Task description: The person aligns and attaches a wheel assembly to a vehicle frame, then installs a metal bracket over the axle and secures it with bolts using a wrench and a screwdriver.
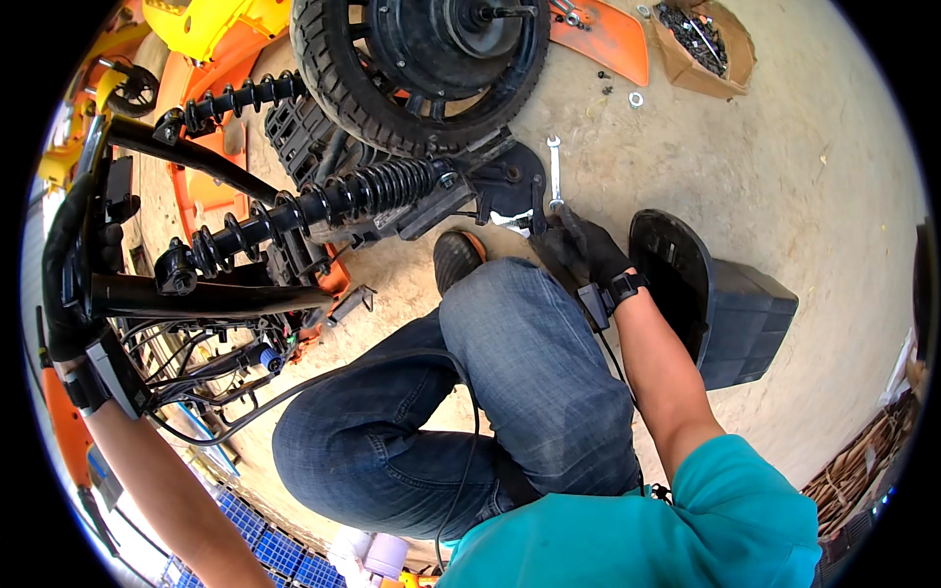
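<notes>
A gloved right hand [585,247] meets the near end of a wrench [556,171] on the floor [784,196], apparently to collect it; lifting calls for a firm pinch. The left hand [70,279] is at the black frame [196,297]. Neither grip's closure can be told.

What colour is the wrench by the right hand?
The wrench is shiny silver, as the head view shows best.

Glossy metal, matt rubber, dull cloth
The wrench [556,171] at one o'clock is smooth, shiny metal; the frame tube [206,297] at nine, glossy black metal; the tyre [330,86] at twelve, matt, rough-treaded rubber; the bag [708,86] between one and two, creased paper; the dark box [753,318] at three, dull plastic; the central jeans [539,358], matt denim.
</notes>
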A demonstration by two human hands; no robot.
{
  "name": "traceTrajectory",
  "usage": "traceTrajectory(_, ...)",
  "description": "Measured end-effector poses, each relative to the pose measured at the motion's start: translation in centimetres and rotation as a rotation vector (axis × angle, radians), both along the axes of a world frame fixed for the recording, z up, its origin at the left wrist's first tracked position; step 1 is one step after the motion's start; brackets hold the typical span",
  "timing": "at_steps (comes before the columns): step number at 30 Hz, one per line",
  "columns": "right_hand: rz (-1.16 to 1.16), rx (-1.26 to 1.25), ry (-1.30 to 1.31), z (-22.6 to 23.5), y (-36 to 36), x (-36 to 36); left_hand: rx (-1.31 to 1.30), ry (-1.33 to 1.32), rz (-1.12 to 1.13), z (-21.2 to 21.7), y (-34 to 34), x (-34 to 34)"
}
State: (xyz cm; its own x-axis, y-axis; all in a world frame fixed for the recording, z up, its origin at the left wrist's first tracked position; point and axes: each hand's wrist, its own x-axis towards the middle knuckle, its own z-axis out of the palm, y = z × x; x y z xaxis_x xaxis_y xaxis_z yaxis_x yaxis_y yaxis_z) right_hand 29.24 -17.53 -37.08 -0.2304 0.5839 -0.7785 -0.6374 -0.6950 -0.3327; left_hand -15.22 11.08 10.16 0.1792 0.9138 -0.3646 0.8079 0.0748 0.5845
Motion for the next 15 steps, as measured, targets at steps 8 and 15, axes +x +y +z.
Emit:
traceTrajectory(8, 0.23, -0.026, -0.146, -0.9, 0.0, -1.8, 0.015, 0.035, -0.038, -0.1, 0.4, -0.4)
traceTrajectory(15, 0.271, -0.022, -0.12, 0.0, 1.0, -1.3, 0.102, 0.005, -0.018, -0.2, 0.0, -0.5)
